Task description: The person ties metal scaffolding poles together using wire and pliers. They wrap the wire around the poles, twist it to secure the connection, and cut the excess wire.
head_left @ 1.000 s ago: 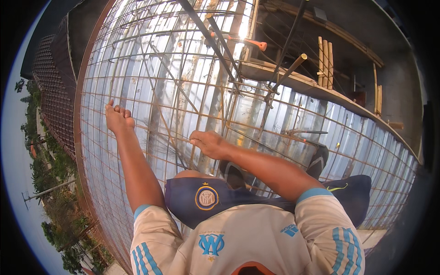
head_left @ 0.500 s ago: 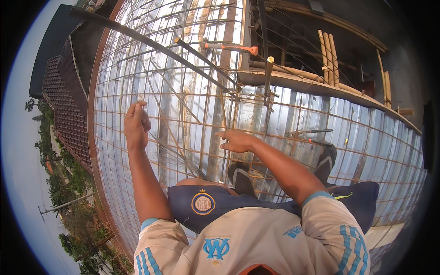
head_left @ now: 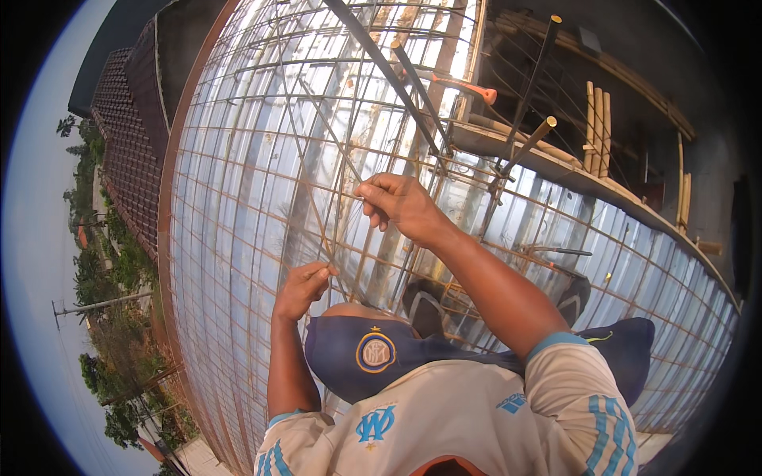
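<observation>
Both grips pinch thin, rusty wire.

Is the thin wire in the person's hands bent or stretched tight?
Stretched tight: the thin wire runs as a straight line from the left hand up to the right hand, above the rebar mesh.

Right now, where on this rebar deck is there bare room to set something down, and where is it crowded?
The widest bare patch is the rebar mesh left of both hands, running to the deck's rusty edge. Mesh right of the sandals, toward the wall, also looks free. It is crowded around the left hand and right hand, and beyond them, where loose steel bars and an orange-handled tool lie.
</observation>
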Action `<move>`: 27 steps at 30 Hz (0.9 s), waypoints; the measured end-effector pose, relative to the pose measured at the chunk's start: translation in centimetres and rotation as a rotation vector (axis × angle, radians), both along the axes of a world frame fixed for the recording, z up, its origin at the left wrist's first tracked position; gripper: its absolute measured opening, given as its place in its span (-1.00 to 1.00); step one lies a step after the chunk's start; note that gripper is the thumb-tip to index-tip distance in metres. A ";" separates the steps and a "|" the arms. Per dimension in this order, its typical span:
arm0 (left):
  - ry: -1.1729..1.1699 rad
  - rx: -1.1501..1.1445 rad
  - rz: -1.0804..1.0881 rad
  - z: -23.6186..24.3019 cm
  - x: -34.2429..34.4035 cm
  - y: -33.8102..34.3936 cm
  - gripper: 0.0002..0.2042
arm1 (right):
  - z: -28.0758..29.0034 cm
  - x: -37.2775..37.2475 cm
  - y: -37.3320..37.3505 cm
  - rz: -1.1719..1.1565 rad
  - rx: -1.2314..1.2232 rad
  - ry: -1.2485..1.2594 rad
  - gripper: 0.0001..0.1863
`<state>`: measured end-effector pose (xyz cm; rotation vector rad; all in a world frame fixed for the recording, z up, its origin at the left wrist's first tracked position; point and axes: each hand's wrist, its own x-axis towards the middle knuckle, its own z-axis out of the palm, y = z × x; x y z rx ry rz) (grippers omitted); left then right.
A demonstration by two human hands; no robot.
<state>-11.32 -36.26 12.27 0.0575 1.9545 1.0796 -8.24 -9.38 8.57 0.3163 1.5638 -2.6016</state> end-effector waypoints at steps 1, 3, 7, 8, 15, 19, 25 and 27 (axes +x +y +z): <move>-0.023 -0.010 -0.004 0.1 0.0 -0.2 -0.75 | -0.5 0.0 -0.3 -0.002 0.000 -0.001 -0.65; -0.015 0.063 0.023 0.0 0.2 1.0 -0.75 | -1.3 0.7 -0.3 0.004 0.024 -0.018 -0.65; 0.071 0.210 0.089 1.4 0.1 5.7 -0.76 | -3.4 1.0 -3.9 -0.011 0.241 0.197 -0.65; 0.098 0.198 0.093 2.1 -0.3 6.5 -0.77 | -2.6 1.3 -4.4 0.036 0.115 0.129 -0.66; 0.224 -0.048 0.038 4.3 -0.2 6.8 -0.77 | 1.3 0.7 -0.8 -0.021 -0.109 0.030 -0.68; 0.194 0.022 0.067 4.6 0.3 7.1 -0.77 | 0.1 0.6 -1.5 -0.032 -0.089 0.078 -0.70; 0.202 -0.030 0.105 5.2 0.0 9.5 -0.76 | 0.1 0.9 -3.0 0.046 -0.084 0.135 -0.70; 0.276 -0.066 0.063 5.1 -0.1 9.1 -0.76 | 0.6 0.8 -2.3 0.035 -0.132 0.119 -0.70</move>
